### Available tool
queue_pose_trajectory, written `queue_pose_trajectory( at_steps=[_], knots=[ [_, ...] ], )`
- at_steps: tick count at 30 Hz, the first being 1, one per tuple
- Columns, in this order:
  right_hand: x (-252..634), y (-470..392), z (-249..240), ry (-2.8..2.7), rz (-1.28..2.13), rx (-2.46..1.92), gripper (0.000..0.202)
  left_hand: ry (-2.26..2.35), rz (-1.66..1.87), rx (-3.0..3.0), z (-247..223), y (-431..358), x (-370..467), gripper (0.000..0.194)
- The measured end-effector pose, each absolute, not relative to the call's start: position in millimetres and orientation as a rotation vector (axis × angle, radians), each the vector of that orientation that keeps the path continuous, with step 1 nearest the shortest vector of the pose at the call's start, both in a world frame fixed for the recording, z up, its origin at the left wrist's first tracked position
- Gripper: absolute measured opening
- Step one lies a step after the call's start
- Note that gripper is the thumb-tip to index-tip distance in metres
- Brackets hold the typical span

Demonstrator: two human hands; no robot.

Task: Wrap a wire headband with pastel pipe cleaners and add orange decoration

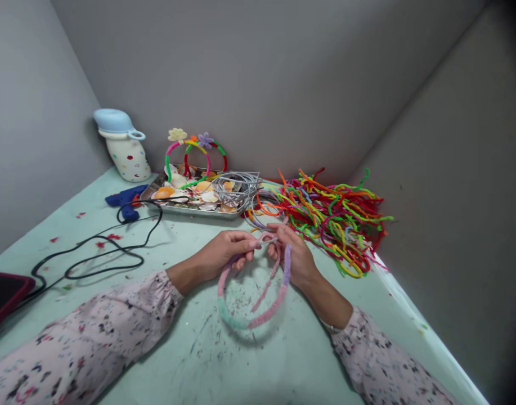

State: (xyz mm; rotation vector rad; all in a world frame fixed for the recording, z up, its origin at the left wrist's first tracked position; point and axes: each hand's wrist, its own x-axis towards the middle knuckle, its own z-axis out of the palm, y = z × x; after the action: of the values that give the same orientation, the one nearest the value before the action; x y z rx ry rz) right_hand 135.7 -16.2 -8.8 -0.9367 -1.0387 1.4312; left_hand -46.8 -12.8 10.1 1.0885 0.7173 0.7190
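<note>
Between my hands is a wire hoop (233,322) wrapped with fuzzy pipe cleaner in pink, mint green and lilac sections. My left hand (224,254) pinches the hoop near a bare grey stretch of wire at its top. My right hand (297,256) has its fingers closed at the other side of that stretch, by the lilac section. From the right fingers a loose pink pipe cleaner (266,289) hangs down inside the hoop. The fingertips partly hide how the pipe cleaner meets the wire.
A metal tray (190,211) of shells holds two colourful flower hoops and coiled grey wire (238,188). Many bright pipe cleaners (333,214) are heaped at right. A blue glue gun (126,199), black cord (101,275), bottle (126,154) and red-edged device (7,298) are at left.
</note>
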Motion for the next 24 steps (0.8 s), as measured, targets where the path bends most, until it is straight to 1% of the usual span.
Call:
queue_pose_trajectory(
  at_steps=[4, 7, 10, 12, 16, 24],
  knots=[
    [136, -14, -9, -0.981, 1.289, -0.926, 0.032, 0.617, 0.807, 0.959, 11, -13, -46, 0.02],
    [138, -16, -9, -0.985, 1.018, -0.981, 0.025, 0.581, 0.894, 0.904, 12, -13, -45, 0.019],
    [137, -24, -6, -1.136, 0.771, -1.059, 0.02, 0.599, 0.984, 0.895, 11, -10, -44, 0.019],
    [135, -29, -4, -1.333, 0.702, -1.07, 0.019, 0.623, 1.007, 0.907, 9, -9, -44, 0.02],
    [129, -33, -4, -1.589, 0.762, -1.017, 0.015, 0.662, 0.942, 0.959, 8, -11, -43, 0.022],
    [128, -30, -4, -1.508, 0.82, -0.975, 0.012, 0.692, 0.87, 1.002, 8, -14, -42, 0.021]
  ],
)
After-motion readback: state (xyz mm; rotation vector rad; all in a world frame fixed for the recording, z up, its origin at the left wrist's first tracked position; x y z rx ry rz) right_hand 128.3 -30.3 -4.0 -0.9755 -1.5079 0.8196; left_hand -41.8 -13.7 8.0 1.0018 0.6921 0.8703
